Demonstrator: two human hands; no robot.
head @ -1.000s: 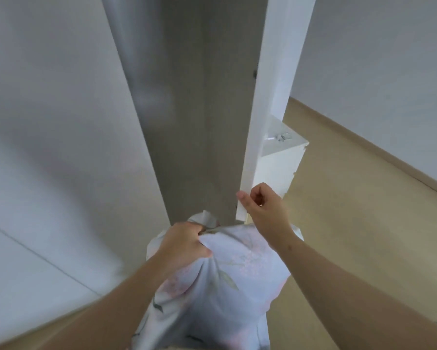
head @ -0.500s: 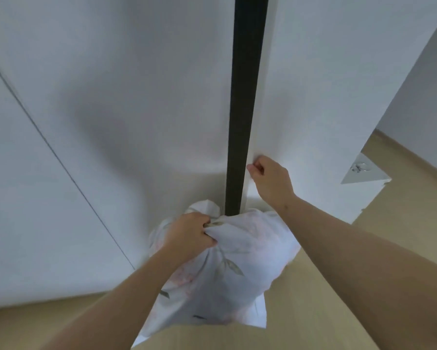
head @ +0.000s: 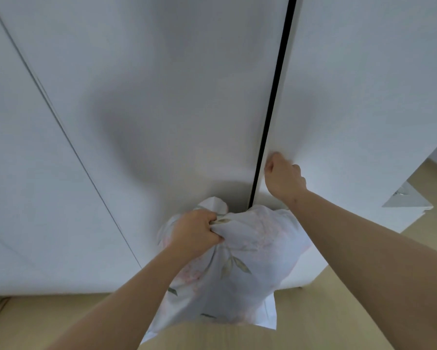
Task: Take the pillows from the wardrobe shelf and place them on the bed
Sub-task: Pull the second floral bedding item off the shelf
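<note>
Bunched fabric at the top of the floral pillow (head: 237,263) is clenched in the left hand (head: 196,232), so the pillow is hung below it, above the wooden floor (head: 351,311). Curled fingers of the right hand (head: 284,176) are pressed against the white wardrobe door (head: 364,97), nothing gripped, beside a thin dark gap (head: 275,97).

Left hand (head: 196,232) gripping pillow (head: 237,269) (floral); right hand (head: 284,176) against wardrobe door (head: 364,97).
</note>
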